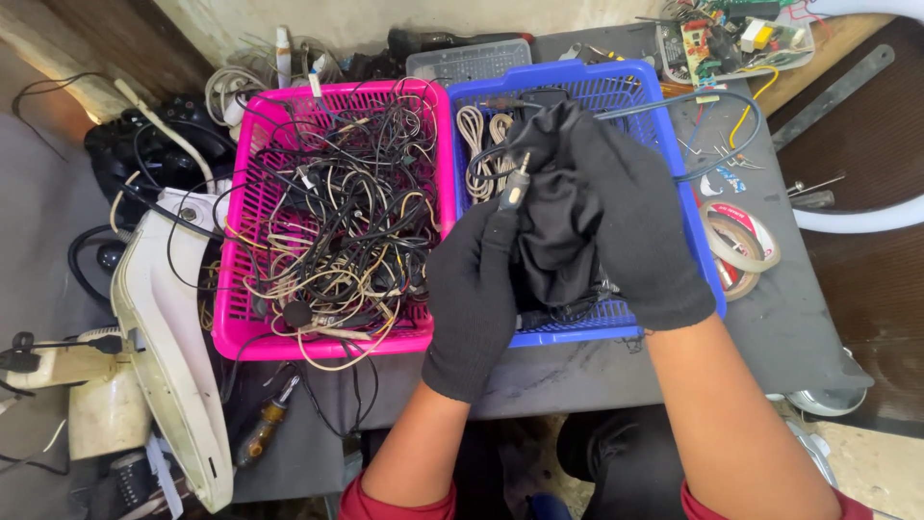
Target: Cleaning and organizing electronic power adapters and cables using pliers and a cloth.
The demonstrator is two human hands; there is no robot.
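- The dark table point(770, 327) carries two baskets side by side, touching along one edge, with rolls of tape point(739, 241) to the right.
- The pink basket point(241, 289) on the left is heaped with tangled black and beige cables.
- The blue basket point(693, 241) holds a few coiled beige cables point(478, 144) at its left end.
- The right hand point(640, 231), gloved in black, is curled around a bunched black cloth point(558, 236) above the blue basket.
- The left hand point(476, 289), also gloved, pinches an audio plug point(517, 178) between thumb and fingers, tip upward, against the cloth.
- It looks like wiping a cable end; the rest of the cable is hidden, so I cannot be sure.
- Next would call for a steady pinch while the cloth rubs the metal tip.
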